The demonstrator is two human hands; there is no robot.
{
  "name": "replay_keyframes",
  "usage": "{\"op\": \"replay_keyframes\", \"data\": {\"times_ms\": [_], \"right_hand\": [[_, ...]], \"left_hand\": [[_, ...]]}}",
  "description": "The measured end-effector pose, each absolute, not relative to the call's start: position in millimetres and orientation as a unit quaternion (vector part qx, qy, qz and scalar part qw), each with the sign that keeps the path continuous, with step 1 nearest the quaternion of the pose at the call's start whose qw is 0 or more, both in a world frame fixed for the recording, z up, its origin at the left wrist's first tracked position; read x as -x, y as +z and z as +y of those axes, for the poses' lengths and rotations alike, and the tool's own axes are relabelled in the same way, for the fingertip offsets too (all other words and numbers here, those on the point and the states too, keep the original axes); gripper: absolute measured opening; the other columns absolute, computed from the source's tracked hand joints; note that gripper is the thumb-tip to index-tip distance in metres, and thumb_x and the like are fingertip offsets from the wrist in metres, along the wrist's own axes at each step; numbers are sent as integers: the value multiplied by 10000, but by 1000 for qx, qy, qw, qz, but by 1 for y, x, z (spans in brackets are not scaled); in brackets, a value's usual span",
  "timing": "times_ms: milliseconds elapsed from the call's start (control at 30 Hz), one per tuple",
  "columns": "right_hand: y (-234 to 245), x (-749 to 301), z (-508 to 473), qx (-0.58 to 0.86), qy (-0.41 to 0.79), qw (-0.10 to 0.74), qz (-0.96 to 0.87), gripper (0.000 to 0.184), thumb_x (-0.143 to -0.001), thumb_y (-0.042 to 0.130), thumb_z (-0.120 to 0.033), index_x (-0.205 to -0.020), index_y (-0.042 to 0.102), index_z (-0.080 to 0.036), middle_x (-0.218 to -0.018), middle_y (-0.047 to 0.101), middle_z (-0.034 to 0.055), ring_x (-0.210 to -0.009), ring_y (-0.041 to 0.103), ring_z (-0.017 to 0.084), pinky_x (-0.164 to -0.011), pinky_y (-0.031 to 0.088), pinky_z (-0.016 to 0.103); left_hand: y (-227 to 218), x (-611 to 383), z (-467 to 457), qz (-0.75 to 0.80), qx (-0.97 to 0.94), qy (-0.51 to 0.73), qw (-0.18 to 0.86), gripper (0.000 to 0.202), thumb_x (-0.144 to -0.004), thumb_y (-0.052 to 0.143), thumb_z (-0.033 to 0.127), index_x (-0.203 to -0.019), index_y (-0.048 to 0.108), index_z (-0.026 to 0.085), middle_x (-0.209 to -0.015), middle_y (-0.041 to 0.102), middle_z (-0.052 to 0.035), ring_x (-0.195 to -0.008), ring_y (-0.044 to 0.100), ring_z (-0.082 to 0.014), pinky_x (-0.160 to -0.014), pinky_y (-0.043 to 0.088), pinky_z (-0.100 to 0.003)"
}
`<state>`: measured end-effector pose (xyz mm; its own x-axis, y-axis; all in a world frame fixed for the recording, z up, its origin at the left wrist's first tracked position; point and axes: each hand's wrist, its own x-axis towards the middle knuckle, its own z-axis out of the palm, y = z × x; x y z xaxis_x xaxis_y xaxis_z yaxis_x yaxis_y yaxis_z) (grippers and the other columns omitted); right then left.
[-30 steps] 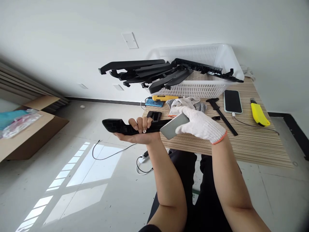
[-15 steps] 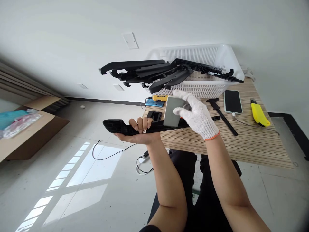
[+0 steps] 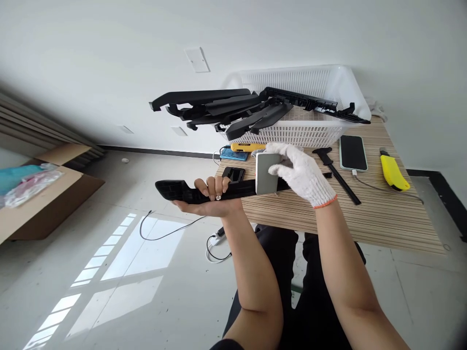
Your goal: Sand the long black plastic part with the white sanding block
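Strip of long, narrow, black moulded plastic [image 3: 175, 190] lies across the bare left hand [image 3: 215, 201], whose fingers close over it. To that hand's right, the white-knit-gloved right hand [image 3: 302, 175] pinches a flat, grey, rectangular block [image 3: 266, 176] in front of the strip; whether they touch, I cannot tell. Beyond both hands, a white perforated plastic basket [image 3: 302, 131] holds long black plastic pieces [image 3: 215, 97] jutting over its rim.
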<state>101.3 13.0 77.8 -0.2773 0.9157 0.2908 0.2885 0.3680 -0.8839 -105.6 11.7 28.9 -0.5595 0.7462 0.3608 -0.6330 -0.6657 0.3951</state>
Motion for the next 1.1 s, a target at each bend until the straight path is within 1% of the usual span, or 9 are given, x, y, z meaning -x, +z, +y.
{"op": "replay_keyframes", "data": {"times_ms": [167,267,300,433,567,700,833,967,1100], "right_hand": [[75,-108,17,434,420,366,-708,359,-771,724,-134,-1101,740,-276,-1328,672,13,-1135,656,211,-1064,517,424],[70,-112,20,437,425,443,-658,403,-799,702,-162,-1184,711,-279,-1300,691,17,-1115,668,203,-1048,530,434],[68,-114,22,434,432,444,-654,410,-792,710,-164,-1184,712,-283,-1277,702,13,-1106,673,205,-1041,535,439],[63,-119,25,440,466,366,-675,376,-734,763,-147,-1082,756,-290,-1173,736,7,-1047,693,214,-1017,547,447],[62,-121,27,442,438,461,-633,400,-782,737,-175,-1168,718,-277,-1265,712,19,-1112,676,205,-1051,526,446],[62,-122,27,441,483,392,-647,371,-719,761,-130,-1066,749,-260,-1192,740,24,-1070,692,215,-1036,536,457],[62,-124,27,435,469,477,-603,398,-744,734,-128,-1120,719,-259,-1221,734,20,-1099,689,204,-1032,544,438],[61,-125,27,450,499,402,-622,388,-675,761,-88,-1030,741,-245,-1141,758,23,-1039,705,217,-1011,560,447],[63,-126,27,447,461,489,-591,396,-738,731,-144,-1123,694,-230,-1238,726,38,-1105,689,217,-1025,555,452]], "left_hand": [[29,106,12,126,-253,877,389,828,-713,466,955,-537,194,194,-438,68,91,-384,103,-57,-383,252,-201],[30,106,11,131,-249,880,382,825,-711,468,955,-540,196,196,-445,67,90,-386,113,-61,-379,242,-203],[30,106,11,129,-252,880,383,825,-709,473,955,-541,195,196,-444,65,91,-385,113,-60,-378,243,-202],[29,106,11,121,-258,876,389,818,-720,474,944,-546,196,194,-441,60,94,-385,107,-54,-381,247,-193],[29,106,11,115,-255,879,386,800,-744,455,932,-547,209,196,-453,56,96,-390,127,-52,-381,237,-193],[29,106,11,122,-252,878,388,809,-735,460,936,-547,198,195,-455,45,97,-388,115,-49,-379,231,-197],[29,106,11,127,-241,884,380,804,-746,444,935,-558,190,196,-473,40,94,-396,129,-54,-382,232,-201],[28,106,12,110,-252,877,394,796,-736,506,907,-553,196,196,-456,57,100,-386,129,-45,-385,241,-194],[27,108,14,98,-255,877,396,802,-704,567,886,-541,192,195,-434,66,105,-376,126,-40,-386,247,-188]]}}
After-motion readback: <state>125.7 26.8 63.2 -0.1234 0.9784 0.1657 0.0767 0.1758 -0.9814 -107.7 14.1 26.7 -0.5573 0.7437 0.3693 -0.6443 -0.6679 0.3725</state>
